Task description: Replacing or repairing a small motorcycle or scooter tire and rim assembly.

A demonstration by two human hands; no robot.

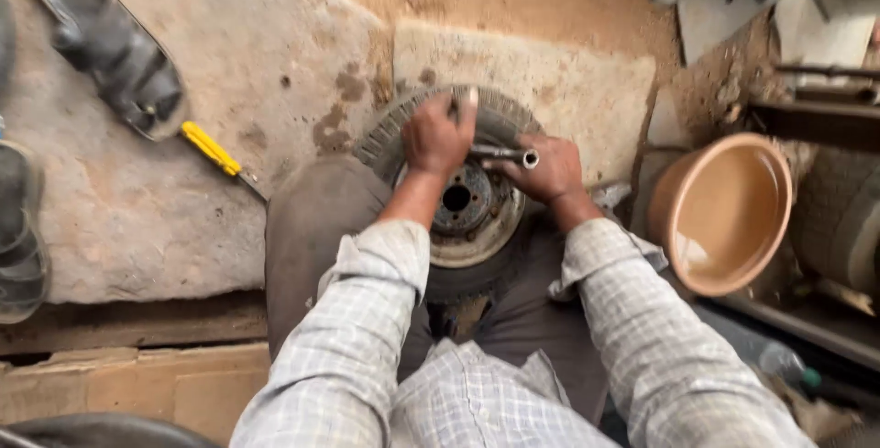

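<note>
Wheel (467, 219) rested on the person's lap, steadied there. Left hand (438, 136) gripped a lever at the tyre (385, 132) edge; right hand (548, 168) closed around a metal pipe (504, 152), pressing for leverage.

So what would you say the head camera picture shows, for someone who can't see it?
A person's left hand and right hand work a metal bar against a small tyre on its rusty wheel, held between their knees. A yellow-handled screwdriver and a tan basin lie nearby.
</note>
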